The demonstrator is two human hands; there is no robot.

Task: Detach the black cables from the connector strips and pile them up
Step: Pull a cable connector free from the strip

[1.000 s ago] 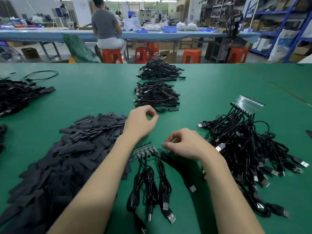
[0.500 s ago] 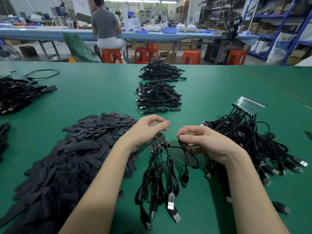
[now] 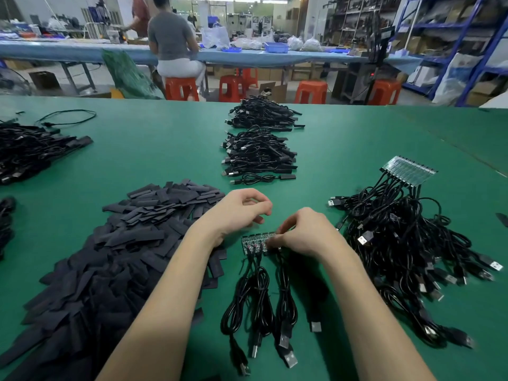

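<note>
A short green connector strip (image 3: 254,242) lies on the green table in front of me, with three coiled black USB cables (image 3: 261,301) hanging from it toward me. My right hand (image 3: 305,233) pinches the strip's right end, where the rightmost cable joins. My left hand (image 3: 239,210) hovers just behind the strip's left end with fingers curled and nothing held. A tangled heap of black cables (image 3: 398,243) lies to the right, still joined to a longer connector strip (image 3: 409,170).
A big heap of flat black sleeves (image 3: 115,257) covers the table at left. Two piles of finished cables (image 3: 258,154) sit farther back in the middle, another pile (image 3: 30,149) at far left. A person sits at a blue bench beyond, among red stools.
The strip and its cables have come down from a raised position onto the table. My right hand dropped the loose cable it held and now pinches the strip's right end; my left hand released the strip.
</note>
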